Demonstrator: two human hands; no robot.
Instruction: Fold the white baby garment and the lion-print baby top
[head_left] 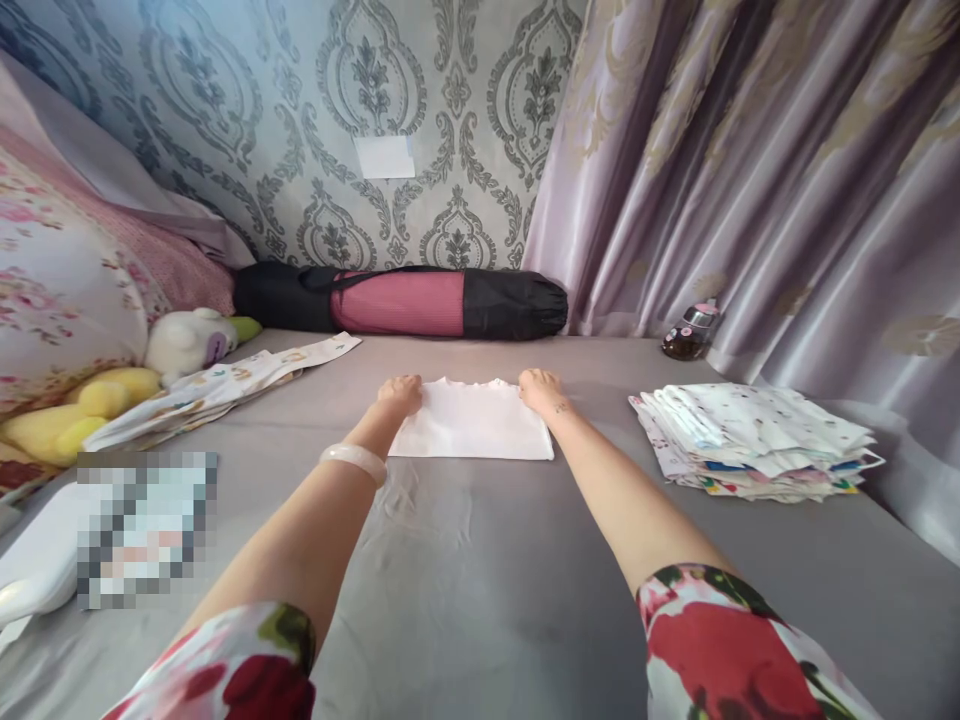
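Patterned garments point(225, 388) lie at the left of the grey sheet point(480, 600); the left hand point(401, 394) grips the white garment point(476, 425) at its upper left corner — flat on the sheet, midway across; the right hand point(541, 390) grips the upper right; further right — a stack of folded clothes point(757, 435).
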